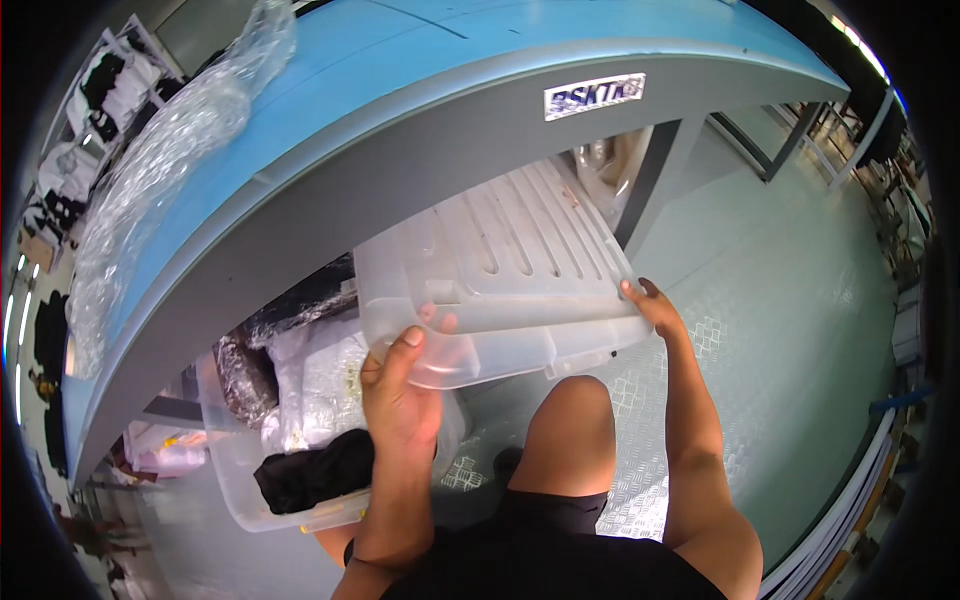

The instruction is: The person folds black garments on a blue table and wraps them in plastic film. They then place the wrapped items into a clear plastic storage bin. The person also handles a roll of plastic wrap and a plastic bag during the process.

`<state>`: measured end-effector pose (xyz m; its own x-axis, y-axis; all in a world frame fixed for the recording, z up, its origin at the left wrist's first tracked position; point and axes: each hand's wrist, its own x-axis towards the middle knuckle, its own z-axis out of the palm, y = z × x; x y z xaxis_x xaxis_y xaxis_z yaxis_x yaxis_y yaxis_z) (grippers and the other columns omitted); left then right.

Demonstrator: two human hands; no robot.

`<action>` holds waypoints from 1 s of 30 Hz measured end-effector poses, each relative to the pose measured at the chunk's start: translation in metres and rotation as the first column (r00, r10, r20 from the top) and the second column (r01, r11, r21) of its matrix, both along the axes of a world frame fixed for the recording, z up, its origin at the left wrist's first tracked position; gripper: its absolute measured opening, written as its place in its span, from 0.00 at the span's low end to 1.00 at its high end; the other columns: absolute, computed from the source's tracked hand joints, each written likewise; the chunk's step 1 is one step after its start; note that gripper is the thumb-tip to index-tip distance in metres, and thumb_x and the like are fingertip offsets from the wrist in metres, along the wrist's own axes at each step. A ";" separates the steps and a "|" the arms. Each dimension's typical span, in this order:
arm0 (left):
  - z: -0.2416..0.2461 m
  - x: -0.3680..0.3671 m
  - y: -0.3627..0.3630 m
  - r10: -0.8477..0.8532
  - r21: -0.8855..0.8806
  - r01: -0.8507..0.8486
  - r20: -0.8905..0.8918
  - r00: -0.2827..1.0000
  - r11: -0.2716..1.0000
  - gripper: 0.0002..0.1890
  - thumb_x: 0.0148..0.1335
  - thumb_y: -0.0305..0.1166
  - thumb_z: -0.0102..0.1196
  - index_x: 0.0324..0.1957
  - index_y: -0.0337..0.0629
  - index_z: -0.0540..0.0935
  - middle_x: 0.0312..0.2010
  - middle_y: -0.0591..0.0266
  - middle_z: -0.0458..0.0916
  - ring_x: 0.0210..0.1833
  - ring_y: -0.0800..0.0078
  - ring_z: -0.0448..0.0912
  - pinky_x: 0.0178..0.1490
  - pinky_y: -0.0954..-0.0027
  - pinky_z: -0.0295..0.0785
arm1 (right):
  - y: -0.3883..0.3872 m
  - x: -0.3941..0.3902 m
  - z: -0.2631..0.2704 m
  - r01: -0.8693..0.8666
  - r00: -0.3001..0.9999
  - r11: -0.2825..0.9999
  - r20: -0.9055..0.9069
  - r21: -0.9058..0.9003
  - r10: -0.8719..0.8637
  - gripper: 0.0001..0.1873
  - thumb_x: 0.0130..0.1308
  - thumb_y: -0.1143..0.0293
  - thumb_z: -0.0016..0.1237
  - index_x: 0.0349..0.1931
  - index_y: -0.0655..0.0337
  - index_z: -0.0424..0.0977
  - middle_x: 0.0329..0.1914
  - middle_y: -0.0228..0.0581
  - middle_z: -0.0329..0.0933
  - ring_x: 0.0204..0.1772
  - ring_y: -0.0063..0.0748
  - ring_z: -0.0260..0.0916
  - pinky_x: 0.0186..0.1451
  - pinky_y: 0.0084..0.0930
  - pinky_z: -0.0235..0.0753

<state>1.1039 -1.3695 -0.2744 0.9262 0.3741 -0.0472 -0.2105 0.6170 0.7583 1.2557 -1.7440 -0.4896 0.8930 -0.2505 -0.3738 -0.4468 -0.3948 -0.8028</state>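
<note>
My left hand [405,390] grips the near left corner of a translucent plastic bin lid [517,300], thumb on top and fingers showing through from beneath. At the lid's right corner is my right hand [651,304], holding its edge. The lid is tilted, and its far part reaches under the table. Below and left of it stands a clear plastic storage bin [232,480] without a cover. Inside the bin lie a folded black cloth [315,472], white items in clear plastic [322,382] and a dark plastic-wrapped bundle [244,382].
A table with a blue top [390,52] and grey edge overhangs the bin and lid. Clear plastic wrap [165,157] lies on its left side. A table leg [652,180] stands beyond the lid. Pink plastic-wrapped items [169,450] are under the table at left; long white strips [832,510] lie at lower right.
</note>
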 end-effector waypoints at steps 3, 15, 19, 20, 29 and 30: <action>0.010 -0.024 0.038 -0.041 0.006 0.041 0.018 0.999 0.999 0.09 0.60 0.28 0.60 0.39 0.32 0.81 0.52 0.43 0.79 0.54 0.48 0.79 0.62 0.43 0.73 | 0.019 -0.008 0.000 -0.086 0.991 0.961 -0.077 0.264 0.110 0.53 0.56 0.37 0.59 0.64 0.80 0.61 0.62 0.63 0.70 0.64 0.47 0.70 0.65 0.40 0.70; 0.012 -0.171 0.208 0.067 -0.108 -0.054 0.120 0.991 0.993 0.15 0.60 0.30 0.59 0.46 0.31 0.79 0.51 0.42 0.80 0.53 0.45 0.80 0.58 0.45 0.76 | 0.127 -0.095 0.120 -0.244 0.955 0.935 0.231 0.256 0.186 0.46 0.62 0.55 0.60 0.68 0.81 0.51 0.64 0.65 0.65 0.62 0.48 0.69 0.61 0.37 0.72; -0.003 -0.247 0.275 0.304 0.001 -0.305 0.099 0.948 0.952 0.18 0.61 0.35 0.57 0.45 0.26 0.76 0.48 0.41 0.81 0.49 0.48 0.82 0.57 0.51 0.77 | 0.203 -0.146 0.138 -0.288 0.931 0.915 0.306 0.283 0.198 0.48 0.58 0.55 0.65 0.66 0.80 0.54 0.60 0.61 0.69 0.60 0.46 0.70 0.63 0.36 0.69; -0.010 -0.269 0.297 0.368 0.147 -0.367 0.025 0.930 0.918 0.20 0.62 0.37 0.55 0.46 0.26 0.76 0.47 0.43 0.81 0.48 0.52 0.81 0.57 0.54 0.75 | 0.220 -0.157 0.137 -0.282 0.925 0.942 0.313 0.182 0.217 0.47 0.58 0.57 0.65 0.66 0.80 0.54 0.62 0.61 0.67 0.61 0.45 0.68 0.64 0.35 0.68; -0.092 -0.333 0.366 0.793 0.853 -0.265 -0.244 0.559 0.449 0.33 0.68 0.40 0.51 0.69 0.31 0.63 0.65 0.39 0.67 0.68 0.56 0.67 0.68 0.61 0.63 | 0.319 -0.201 0.124 -0.451 0.828 0.890 0.408 0.073 0.386 0.32 0.63 0.68 0.58 0.64 0.72 0.63 0.62 0.55 0.69 0.63 0.43 0.68 0.68 0.32 0.63; -0.084 -0.330 0.366 0.697 0.728 -0.301 -0.326 0.638 0.616 0.34 0.68 0.37 0.53 0.71 0.34 0.60 0.70 0.38 0.60 0.72 0.57 0.61 0.71 0.61 0.59 | 0.326 -0.208 0.123 -0.375 0.824 0.914 0.508 0.153 0.253 0.31 0.63 0.75 0.55 0.66 0.73 0.61 0.65 0.55 0.68 0.65 0.41 0.67 0.69 0.32 0.63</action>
<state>0.7740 -1.0034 -0.3586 0.4453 0.8934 -0.0584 0.2171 -0.0444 0.9751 1.0480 -1.4179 -0.3667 0.9885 0.1154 0.0979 0.1215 -0.2199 -0.9679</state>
